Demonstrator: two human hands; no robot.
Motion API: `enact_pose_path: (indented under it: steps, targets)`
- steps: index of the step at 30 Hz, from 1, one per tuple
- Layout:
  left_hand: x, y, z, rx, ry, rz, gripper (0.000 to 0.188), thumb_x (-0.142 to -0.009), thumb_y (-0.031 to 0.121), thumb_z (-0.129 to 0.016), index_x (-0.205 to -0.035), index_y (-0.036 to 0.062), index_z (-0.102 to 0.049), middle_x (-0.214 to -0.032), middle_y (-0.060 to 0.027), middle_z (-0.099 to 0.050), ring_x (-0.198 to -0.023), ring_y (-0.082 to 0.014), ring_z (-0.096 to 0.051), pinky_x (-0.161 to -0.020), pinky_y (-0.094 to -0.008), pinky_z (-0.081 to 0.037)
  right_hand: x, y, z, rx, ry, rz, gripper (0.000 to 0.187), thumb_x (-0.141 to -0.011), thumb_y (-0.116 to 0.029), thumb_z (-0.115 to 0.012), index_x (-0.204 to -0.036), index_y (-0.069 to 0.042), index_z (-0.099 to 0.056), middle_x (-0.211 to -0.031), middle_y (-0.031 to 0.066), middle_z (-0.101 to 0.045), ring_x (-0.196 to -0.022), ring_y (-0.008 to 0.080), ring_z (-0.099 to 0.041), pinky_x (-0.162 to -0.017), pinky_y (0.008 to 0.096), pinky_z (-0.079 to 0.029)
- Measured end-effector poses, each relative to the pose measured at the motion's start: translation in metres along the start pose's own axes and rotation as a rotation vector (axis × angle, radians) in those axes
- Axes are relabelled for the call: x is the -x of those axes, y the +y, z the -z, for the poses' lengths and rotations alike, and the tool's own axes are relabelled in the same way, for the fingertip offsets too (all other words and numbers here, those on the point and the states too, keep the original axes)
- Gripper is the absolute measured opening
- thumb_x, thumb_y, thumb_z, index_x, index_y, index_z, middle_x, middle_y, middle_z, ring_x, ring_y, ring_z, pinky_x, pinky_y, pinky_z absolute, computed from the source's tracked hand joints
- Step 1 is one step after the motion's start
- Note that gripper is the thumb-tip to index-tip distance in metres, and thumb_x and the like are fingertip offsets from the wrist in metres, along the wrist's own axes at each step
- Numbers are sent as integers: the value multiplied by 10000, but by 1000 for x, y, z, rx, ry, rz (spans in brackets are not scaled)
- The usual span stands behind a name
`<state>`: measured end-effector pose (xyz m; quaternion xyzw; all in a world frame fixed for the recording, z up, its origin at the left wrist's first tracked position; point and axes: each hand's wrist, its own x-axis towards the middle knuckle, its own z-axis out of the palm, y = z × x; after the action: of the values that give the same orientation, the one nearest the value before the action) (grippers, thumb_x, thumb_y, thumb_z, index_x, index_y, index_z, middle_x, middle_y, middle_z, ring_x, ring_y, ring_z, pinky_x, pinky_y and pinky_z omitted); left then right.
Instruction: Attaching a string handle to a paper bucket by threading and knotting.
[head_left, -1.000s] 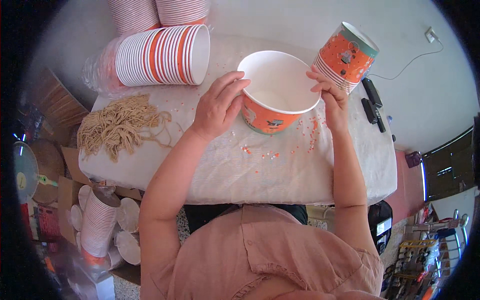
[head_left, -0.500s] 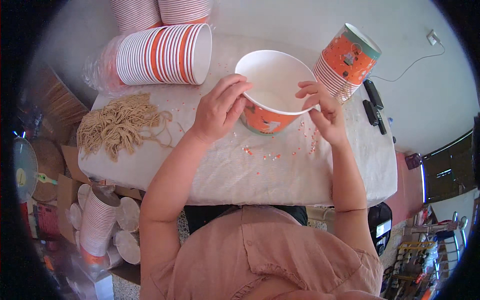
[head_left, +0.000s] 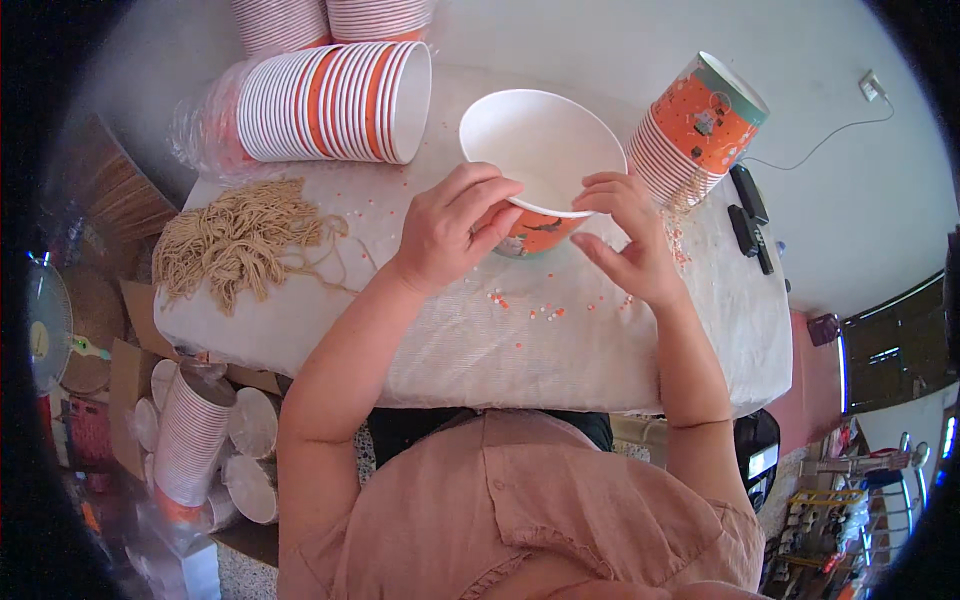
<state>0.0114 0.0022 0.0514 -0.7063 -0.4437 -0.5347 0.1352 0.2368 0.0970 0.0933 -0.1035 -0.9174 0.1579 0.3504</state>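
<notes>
Bare tablecloth [head_left: 480, 370] nearest; orange and white bits [head_left: 500, 300] scattered on the near side of the paper bucket [head_left: 541, 235]. Left hand [head_left: 440, 230] grasps the bucket's near-left rim, thumb outside. Right hand [head_left: 640, 245]: fingers at the near-right rim, thumb spread away from them; thumb contact with wall cannot be told. Bucket lies between both hands, mouth up. Left of bucket: tan cord bundle [head_left: 240, 240]. Right of bucket: inverted bucket stack [head_left: 700, 125]. Beyond the cord, left of bucket: sideways stack [head_left: 330, 105].

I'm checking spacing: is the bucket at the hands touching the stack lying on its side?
Apart: the head view shows a strip of tablecloth between the bucket and the open end of the stack.
</notes>
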Motion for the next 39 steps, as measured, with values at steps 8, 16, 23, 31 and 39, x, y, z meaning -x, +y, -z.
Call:
enact_pose_path:
  steps: [8, 16, 23, 31, 39]
  targets:
    - [-4, -9, 6, 45, 2, 63, 347, -796, 124, -683, -1126, 91, -581, -1057, -75, -607, -821, -247, -649, -659, -335, -545, 3, 22, 9, -221, 28, -36, 145, -751, -4, -721, -864, -18, -631, -886, 68, -620, -958, 232, -567, -841, 342, -448]
    - [-1, -4, 4, 74, -54, 54, 282, -810, 109, -689, -1078, 85, -605, -1016, -74, -612, -805, -247, -653, -644, -340, -541, -1, 9, 20, -73, -45, -10, 129, -778, -27, -686, -884, -39, -615, -938, 49, -625, -1081, 257, -539, -971, 412, -378]
    - [-4, -5, 5, 90, -6, 60, 269, -825, 106, -664, -1087, 90, -607, -1037, -71, -609, -824, -258, -654, -659, -351, -543, 3, 22, 9, -160, 25, -76, 220, -683, -118, -804, -809, -50, -638, -895, 60, -609, -949, 239, -568, -868, 374, -428]
    - [-2, -8, 6, 79, -50, 86, 269, -841, 103, -635, -1108, 107, -604, -1063, -68, -608, -841, -259, -654, -666, -359, -542, 4, 35, 16, -201, 58, -67, 250, -656, -137, -821, -780, -72, -615, -933, 40, -616, -1071, 244, -556, -980, 432, -383]
    - [0, 1, 6, 72, -25, 66, 283, -833, 110, -653, -1111, 90, -602, -1050, -72, -615, -835, -258, -653, -660, -351, -542, 0, 14, -3, -97, 42, -59, 206, -694, -76, -768, -825, -57, -610, -938, 47, -620, -1039, 247, -567, -1046, 459, -316]
